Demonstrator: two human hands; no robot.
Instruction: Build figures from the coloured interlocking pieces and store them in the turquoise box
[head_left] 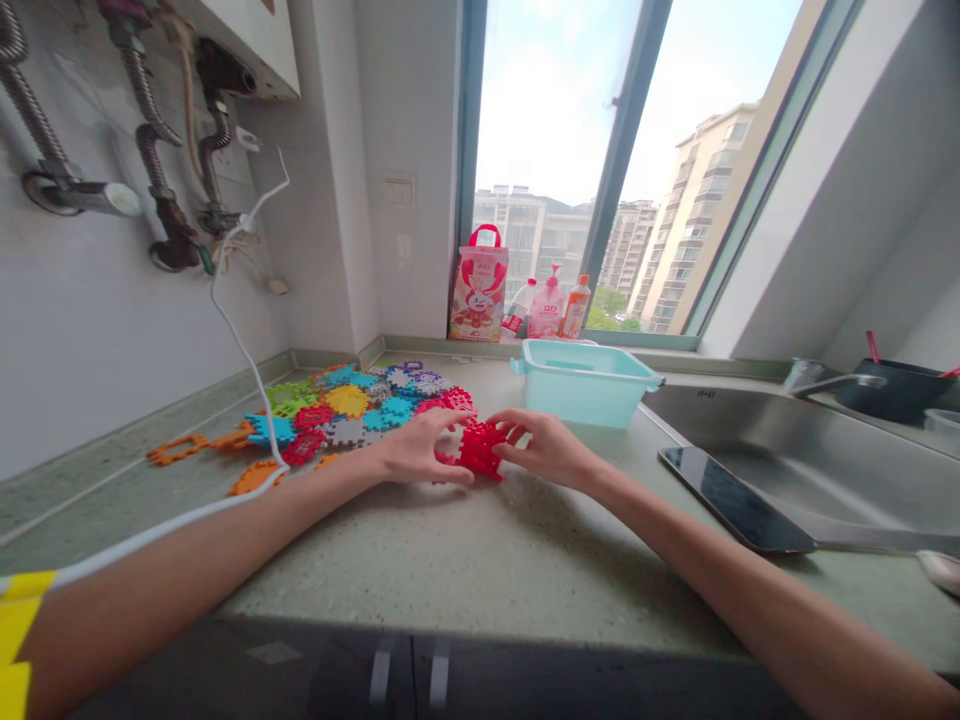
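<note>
Gripping the red block cluster [480, 450] from both sides, we had it down on the countertop [465, 570], about midway along its width and nearer the back edge than the front. Our left hand [420, 447] was closed on the cluster's left side, with the fingers curled over its top. Our right hand [544, 447] was closed on its right side, the fingertips pinching the upper edge. We could not tell whether the cluster's underside lay flat on the surface, because our hands hid it.

Just behind our left hand, toward the back left corner, lay a pile of colourful interlocking pieces [352, 408] in blue, yellow, green, red and grey. A few orange pieces [180, 450] sat apart from it, closer to the left edge. A white cable [247, 350] hung from the wall fittings and ran down across those pieces and along our left forearm.

Behind our right hand stood a pale teal basin [581, 385], near the cluster but not touching it. To the right, a dark phone [731, 500] lay face up at the rim of the steel sink [825, 450]. On the window ledge at the back stood a red gift bag [480, 285], with three bottles [551, 305] just beside it.
</note>
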